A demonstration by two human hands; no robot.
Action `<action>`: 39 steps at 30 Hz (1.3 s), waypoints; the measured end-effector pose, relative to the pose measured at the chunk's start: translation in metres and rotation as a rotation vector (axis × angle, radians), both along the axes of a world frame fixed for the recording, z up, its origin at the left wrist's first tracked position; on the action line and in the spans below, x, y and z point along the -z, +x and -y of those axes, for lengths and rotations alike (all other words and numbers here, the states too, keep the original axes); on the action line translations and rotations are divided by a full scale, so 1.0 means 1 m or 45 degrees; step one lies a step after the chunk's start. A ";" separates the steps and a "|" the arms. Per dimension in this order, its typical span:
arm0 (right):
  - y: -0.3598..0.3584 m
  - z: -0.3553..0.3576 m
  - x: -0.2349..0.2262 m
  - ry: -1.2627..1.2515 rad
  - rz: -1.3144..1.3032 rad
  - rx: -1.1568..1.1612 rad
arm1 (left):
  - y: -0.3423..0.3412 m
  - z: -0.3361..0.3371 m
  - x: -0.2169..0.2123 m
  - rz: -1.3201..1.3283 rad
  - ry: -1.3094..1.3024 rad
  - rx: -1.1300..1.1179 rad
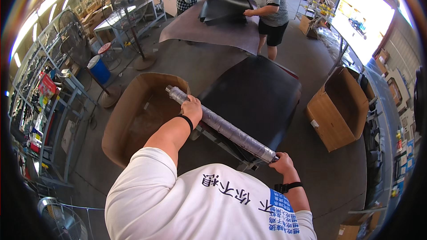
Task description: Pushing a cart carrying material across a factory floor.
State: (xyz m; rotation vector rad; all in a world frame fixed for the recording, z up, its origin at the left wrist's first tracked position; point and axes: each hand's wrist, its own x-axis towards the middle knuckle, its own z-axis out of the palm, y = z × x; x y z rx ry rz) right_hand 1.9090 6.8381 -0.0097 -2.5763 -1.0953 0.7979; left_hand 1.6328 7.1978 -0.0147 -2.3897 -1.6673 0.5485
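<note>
A long roller-like cylinder [231, 133], wrapped in shiny clear film with short narrow ends, slants across in front of me. My left hand [192, 108] is closed round it near its far left end. At its near right end, my right hand [283, 163] grips the narrow end piece; part of that grip is hidden. Beneath and beyond the cylinder, a large black sheet [260, 93] lies over a table, its edges hanging down. The cylinder's left end overhangs a deep open cardboard box [118, 120] beside the table.
Another open cardboard box [329, 126] stands to the right. Ahead, two people handle black sheets [227, 6] at a table with a brownish cover [178, 29]. Standing fans [73, 33], a blue bucket [100, 70] and a loaded rack [53, 120] line the left side.
</note>
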 end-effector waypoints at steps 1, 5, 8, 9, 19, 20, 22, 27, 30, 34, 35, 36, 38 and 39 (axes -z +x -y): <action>0.001 0.000 0.001 -0.002 0.001 0.000 | 0.001 0.000 -0.001 -0.006 -0.007 0.005; 0.002 0.002 0.004 0.003 -0.010 0.001 | 0.001 0.002 -0.002 -0.017 -0.005 0.005; 0.003 0.001 0.006 0.010 -0.012 0.000 | 0.000 0.001 -0.001 -0.038 -0.005 0.014; 0.003 0.001 0.007 0.011 -0.012 -0.001 | 0.000 0.000 0.000 -0.025 0.002 0.009; 0.001 0.002 0.003 0.014 -0.013 0.034 | 0.003 0.000 -0.001 0.017 -0.023 -0.035; 0.004 0.003 0.008 0.014 0.002 0.005 | 0.004 0.001 -0.003 0.013 -0.026 -0.023; 0.006 0.004 0.012 0.012 0.012 -0.014 | 0.005 0.001 -0.005 0.018 -0.054 -0.047; 0.003 0.002 0.004 -0.001 0.030 -0.020 | 0.004 0.001 -0.006 0.002 -0.085 -0.047; 0.003 0.003 0.003 0.005 -0.003 -0.011 | 0.006 0.002 -0.008 -0.008 -0.087 -0.041; 0.001 0.002 -0.001 0.005 0.000 -0.003 | 0.006 0.003 -0.011 -0.013 -0.076 -0.039; 0.002 0.003 0.002 0.002 0.008 -0.006 | 0.006 0.002 -0.009 -0.011 -0.073 -0.043; 0.003 0.003 0.004 -0.001 0.015 -0.011 | 0.006 0.001 -0.007 -0.001 -0.066 -0.030; 0.001 0.002 0.002 0.023 0.034 -0.009 | 0.002 0.001 -0.005 0.009 -0.054 -0.039; 0.000 0.001 0.002 0.044 0.053 0.005 | 0.001 0.002 -0.004 0.002 -0.043 -0.035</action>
